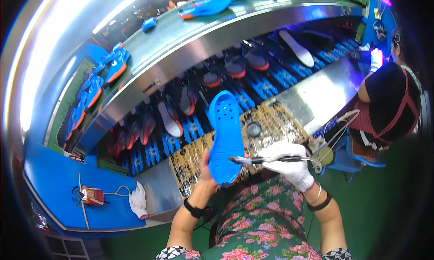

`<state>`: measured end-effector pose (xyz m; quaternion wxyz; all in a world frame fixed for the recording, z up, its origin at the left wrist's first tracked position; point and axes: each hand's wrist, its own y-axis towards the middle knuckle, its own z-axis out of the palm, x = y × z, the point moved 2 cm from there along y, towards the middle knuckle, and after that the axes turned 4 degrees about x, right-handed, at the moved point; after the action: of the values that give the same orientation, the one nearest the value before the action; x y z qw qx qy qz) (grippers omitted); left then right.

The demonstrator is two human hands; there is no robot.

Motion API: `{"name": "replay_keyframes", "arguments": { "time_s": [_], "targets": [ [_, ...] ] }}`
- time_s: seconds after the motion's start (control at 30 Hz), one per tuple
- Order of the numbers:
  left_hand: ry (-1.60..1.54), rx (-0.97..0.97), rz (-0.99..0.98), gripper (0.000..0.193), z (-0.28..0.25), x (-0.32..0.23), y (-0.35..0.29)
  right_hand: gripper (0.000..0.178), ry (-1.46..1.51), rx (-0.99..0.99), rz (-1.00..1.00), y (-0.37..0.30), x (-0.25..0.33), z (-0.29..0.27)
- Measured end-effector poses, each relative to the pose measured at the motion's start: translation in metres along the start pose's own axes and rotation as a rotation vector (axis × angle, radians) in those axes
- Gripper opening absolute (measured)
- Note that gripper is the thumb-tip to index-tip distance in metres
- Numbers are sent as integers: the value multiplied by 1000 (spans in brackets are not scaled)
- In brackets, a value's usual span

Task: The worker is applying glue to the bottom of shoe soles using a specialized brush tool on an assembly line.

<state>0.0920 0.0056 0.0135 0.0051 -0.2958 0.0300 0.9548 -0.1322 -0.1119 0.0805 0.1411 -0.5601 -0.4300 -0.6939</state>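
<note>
My left hand (206,168), bare, grips a bright blue shoe sole (226,133) by its lower left side, with fingers wrapped behind it. The sole stands nearly upright toward me, its dimpled forefoot at the top. My right hand (285,163), in a white glove, is closed round a slim dark brush (258,160) with a pale hose at its rear end. The brush tip lies over the sole's heel; whether it touches cannot be made out. Behind the sole is a brown, stained work board (280,120) with a small round dark dish (254,129) on it.
Beyond the board, a conveyor rack (194,129) carries soles and an insole (297,48). Blue shoes (118,65) stand on the upper belt. On the left blue table (58,178) lie a white glove (138,201) and a red box (93,196). A co-worker (389,97) sits at right.
</note>
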Motion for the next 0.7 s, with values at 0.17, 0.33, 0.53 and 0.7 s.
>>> {"name": "replay_keyframes", "arguments": {
  "time_s": [0.17,0.33,0.53,0.7],
  "targets": [
    [152,395,176,131,52,-92,5,18,547,-405,158,-10,-4,-25],
    [-128,548,329,128,115,-210,59,19,546,-360,271,-9,-29,-15],
    [-603,165,631,98,72,-336,120,18,553,-263,331,-4,-61,13],
    [-170,-160,658,75,96,-291,184,17,638,-352,405,-6,-70,-4]
  ]
}}
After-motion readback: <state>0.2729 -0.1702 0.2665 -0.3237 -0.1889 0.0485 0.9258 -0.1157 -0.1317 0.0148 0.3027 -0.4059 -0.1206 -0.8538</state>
